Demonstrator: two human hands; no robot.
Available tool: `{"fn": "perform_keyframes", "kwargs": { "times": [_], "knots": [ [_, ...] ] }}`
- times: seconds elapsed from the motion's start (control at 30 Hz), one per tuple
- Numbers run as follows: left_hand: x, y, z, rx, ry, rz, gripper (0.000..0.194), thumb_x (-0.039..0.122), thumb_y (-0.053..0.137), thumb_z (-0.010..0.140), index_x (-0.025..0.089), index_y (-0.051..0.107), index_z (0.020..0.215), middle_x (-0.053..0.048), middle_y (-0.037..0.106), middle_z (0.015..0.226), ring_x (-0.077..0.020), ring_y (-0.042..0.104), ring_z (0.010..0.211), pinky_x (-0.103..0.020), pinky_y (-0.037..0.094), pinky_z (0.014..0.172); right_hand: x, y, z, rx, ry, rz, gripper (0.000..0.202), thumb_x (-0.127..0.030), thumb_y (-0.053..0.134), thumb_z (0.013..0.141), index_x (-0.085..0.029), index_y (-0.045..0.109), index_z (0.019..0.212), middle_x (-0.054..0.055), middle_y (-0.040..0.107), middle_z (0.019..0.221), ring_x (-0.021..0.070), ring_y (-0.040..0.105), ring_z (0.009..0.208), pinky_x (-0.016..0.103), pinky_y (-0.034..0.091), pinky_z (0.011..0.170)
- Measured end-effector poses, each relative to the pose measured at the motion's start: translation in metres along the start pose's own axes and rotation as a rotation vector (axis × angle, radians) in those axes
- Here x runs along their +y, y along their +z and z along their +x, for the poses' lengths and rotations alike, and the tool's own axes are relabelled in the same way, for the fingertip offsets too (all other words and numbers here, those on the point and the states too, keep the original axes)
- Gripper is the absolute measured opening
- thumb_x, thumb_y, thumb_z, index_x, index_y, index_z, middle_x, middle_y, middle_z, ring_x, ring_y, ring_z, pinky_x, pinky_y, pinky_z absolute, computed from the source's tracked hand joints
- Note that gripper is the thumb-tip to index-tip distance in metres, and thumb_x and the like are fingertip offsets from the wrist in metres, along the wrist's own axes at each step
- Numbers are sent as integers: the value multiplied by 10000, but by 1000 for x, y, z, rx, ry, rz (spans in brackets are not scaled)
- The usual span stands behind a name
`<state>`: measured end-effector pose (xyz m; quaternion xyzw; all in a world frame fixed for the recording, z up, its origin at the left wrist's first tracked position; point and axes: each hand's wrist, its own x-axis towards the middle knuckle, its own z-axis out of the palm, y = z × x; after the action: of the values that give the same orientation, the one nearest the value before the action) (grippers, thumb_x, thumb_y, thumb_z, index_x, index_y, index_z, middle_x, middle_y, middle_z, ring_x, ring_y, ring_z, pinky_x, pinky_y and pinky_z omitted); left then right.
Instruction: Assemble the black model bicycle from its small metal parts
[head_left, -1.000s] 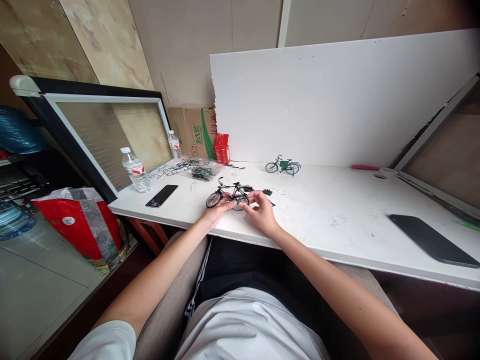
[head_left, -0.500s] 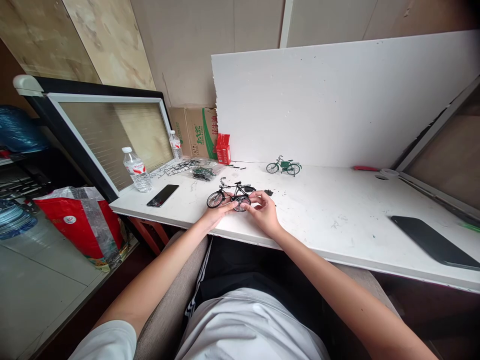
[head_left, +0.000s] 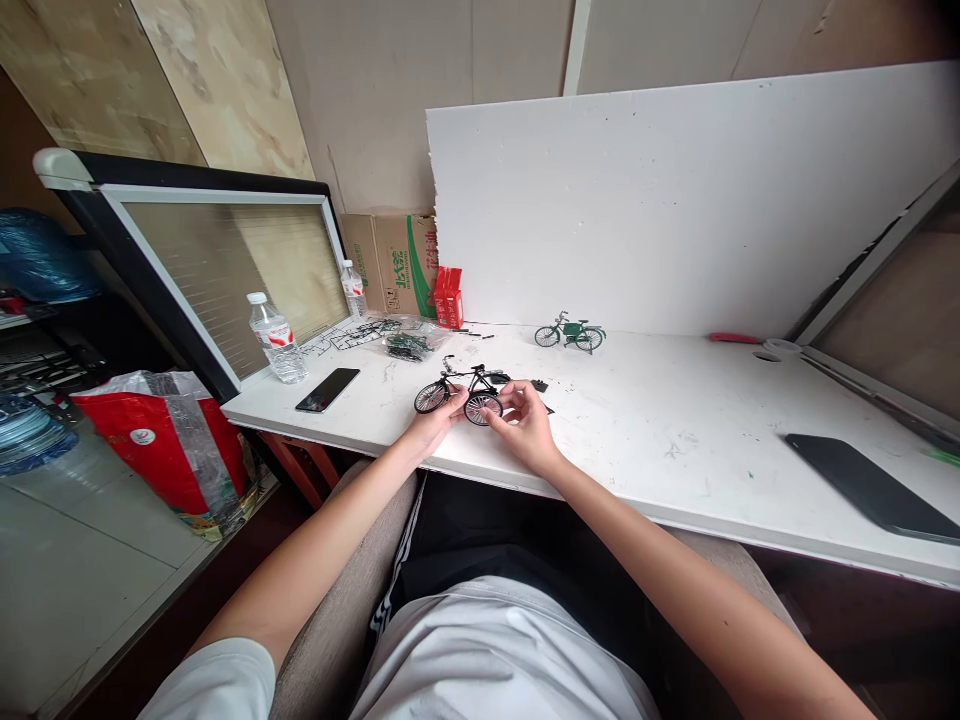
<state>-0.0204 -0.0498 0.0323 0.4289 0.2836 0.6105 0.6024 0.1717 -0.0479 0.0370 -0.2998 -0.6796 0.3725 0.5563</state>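
Note:
A small black model bicycle [head_left: 471, 384] is held upright near the front edge of the white table [head_left: 645, 440], its handlebar to the left. My left hand [head_left: 435, 424] is closed on its lower middle, between the wheels. With thumb and fingers, my right hand [head_left: 523, 424] grips the rear wheel from the right. Small black parts [head_left: 538, 385] lie just behind my right hand. Farther back stands a green model bicycle [head_left: 570, 332].
On the left are a black phone [head_left: 328, 390], a water bottle [head_left: 275, 338], another bottle [head_left: 352, 290], black part frames [head_left: 360, 334] and a plastic bag of parts [head_left: 409, 343]. A red box [head_left: 448, 298] stands behind. A dark flat object [head_left: 870, 485] lies right.
My left thumb has drawn back left from the rear wheel, which now shows more fully. My right hand stays at the wheel. The whole view has shifted slightly.

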Motion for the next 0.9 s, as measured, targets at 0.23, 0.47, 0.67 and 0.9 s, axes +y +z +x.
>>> {"fn": "perform_keyframes", "kwargs": {
  "times": [0.23, 0.47, 0.67, 0.9],
  "knots": [
    [-1, -3, 1, -24, -14, -5, 286, 364, 876, 799, 192, 747, 988, -57, 740, 1077, -241, 679, 1083, -397, 497, 1027, 2, 0, 0, -20, -4, 26, 374, -440, 786, 860, -265, 538, 1078, 25, 633, 963, 193, 622, 874, 302, 493, 680],
    [0, -2, 1, -20, -15, -19, 259, 322, 873, 803, 187, 734, 976, -47, 722, 1054, -214, 665, 1059, -375, 507, 1013, 7, 0, 0, -19, -6, 28, 366, -478, 789, 850, -254, 580, 1049, 30, 636, 959, 193, 619, 865, 309, 522, 704],
    [1, 0, -1, -19, 3, -20, 244, 314, 866, 807, 183, 727, 960, -38, 714, 1031, -196, 665, 1021, -370, 505, 1009, 5, 0, 2, -29, 53, 30, 356, -519, 815, 816, -239, 607, 891, 22, 648, 821, 188, 611, 734, 331, 520, 668],
    [-2, -2, 2, 23, 8, -25, 259, 308, 872, 800, 192, 739, 991, -41, 738, 1064, -201, 683, 1017, -381, 501, 1007, 8, 1, 5, 1, 214, 130, 441, -569, 878, 720, -250, 586, 807, 10, 670, 752, 195, 641, 688, 365, 573, 696]
  ]
}}
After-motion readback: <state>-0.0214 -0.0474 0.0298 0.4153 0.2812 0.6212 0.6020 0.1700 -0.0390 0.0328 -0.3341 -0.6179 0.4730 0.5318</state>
